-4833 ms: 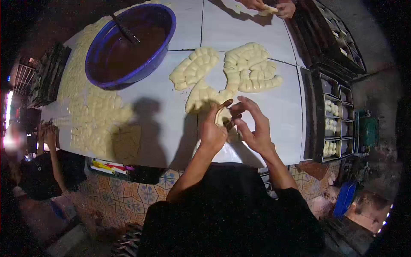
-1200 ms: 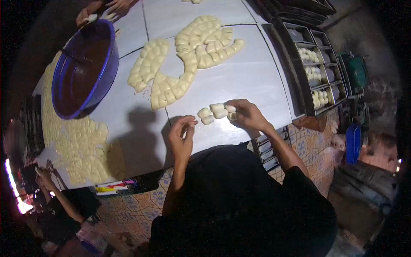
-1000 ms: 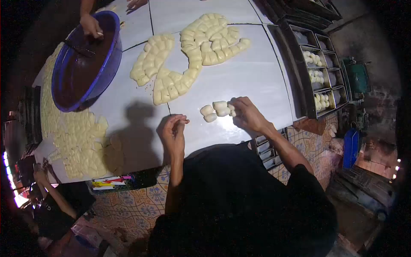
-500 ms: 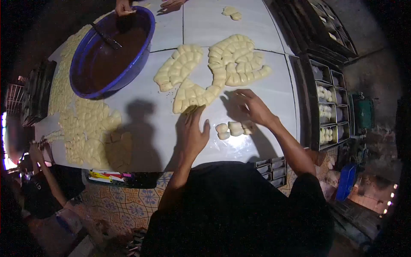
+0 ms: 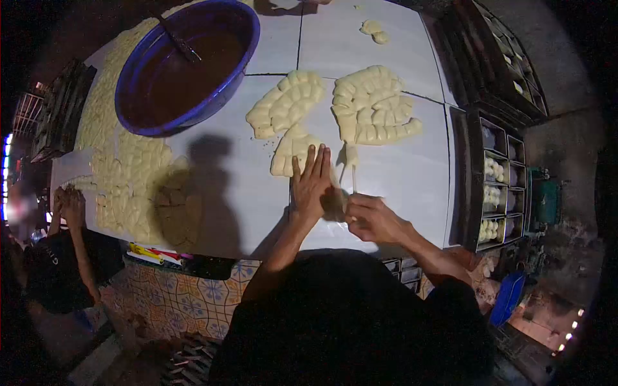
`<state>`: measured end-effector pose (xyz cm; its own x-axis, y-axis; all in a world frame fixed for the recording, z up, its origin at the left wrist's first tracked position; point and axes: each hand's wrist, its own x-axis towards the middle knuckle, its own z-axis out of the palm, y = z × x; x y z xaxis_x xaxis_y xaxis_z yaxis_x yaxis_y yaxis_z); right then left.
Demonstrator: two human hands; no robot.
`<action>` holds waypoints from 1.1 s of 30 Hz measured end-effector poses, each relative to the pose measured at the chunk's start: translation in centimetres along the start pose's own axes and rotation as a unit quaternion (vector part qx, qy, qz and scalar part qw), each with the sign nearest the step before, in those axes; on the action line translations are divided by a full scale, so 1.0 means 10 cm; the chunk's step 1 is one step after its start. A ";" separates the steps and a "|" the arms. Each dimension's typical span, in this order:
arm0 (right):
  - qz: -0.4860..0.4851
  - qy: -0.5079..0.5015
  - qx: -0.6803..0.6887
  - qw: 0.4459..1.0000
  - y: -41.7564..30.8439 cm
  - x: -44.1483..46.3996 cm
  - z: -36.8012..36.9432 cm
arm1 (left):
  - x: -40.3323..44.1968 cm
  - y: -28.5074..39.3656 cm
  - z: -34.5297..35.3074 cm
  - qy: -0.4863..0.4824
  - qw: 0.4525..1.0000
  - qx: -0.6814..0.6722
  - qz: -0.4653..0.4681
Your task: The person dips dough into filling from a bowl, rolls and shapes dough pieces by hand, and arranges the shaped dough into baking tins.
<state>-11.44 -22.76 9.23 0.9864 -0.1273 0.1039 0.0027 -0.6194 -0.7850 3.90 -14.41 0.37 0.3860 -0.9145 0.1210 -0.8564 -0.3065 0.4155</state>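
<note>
My left hand (image 5: 311, 190) lies flat with fingers stretched out, its fingertips over the near edge of a small dough sheet (image 5: 290, 153). Beside it, my right hand (image 5: 374, 219) is closed on stretched dough (image 5: 351, 156); two thin strands run from this dough toward its fingers. Farther off, a scored dough sheet (image 5: 372, 96) made of many joined pieces lies on the white table, and another dough sheet (image 5: 288, 103) is to its left. What lies beneath my left palm is hidden.
A blue basin (image 5: 252, 48) of brown liquid holds a dark-handled tool (image 5: 177, 38). Many dough pieces (image 5: 138, 193) cover the table's left side. Baking tins (image 5: 496, 157), some with dough balls, stand right. Another person's hands (image 5: 69, 204) work at far left; two dough pieces (image 5: 374, 31) lie at the back.
My right hand has come down and closed, drawing dough out from the sheet. My left hand has shifted right and flattened. The short dough rolls near me are no longer visible.
</note>
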 end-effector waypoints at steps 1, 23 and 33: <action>-0.007 0.032 0.038 0.999 -0.09 -0.04 0.00 | -0.01 0.01 0.02 0.006 1.000 -0.009 0.004; -0.367 0.383 0.644 0.551 -0.64 -1.34 -1.20 | -0.29 0.09 0.13 0.006 0.989 -0.139 0.055; 0.376 0.252 -0.265 0.851 0.98 -1.24 -0.54 | -0.28 0.06 0.15 0.067 0.974 -0.214 0.025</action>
<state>-24.59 -31.43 3.58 0.4800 -0.8760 0.0470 -0.8048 -0.4611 -0.3738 1.81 -12.38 -1.08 0.4139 -0.8739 0.2548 -0.6646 -0.0989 0.7406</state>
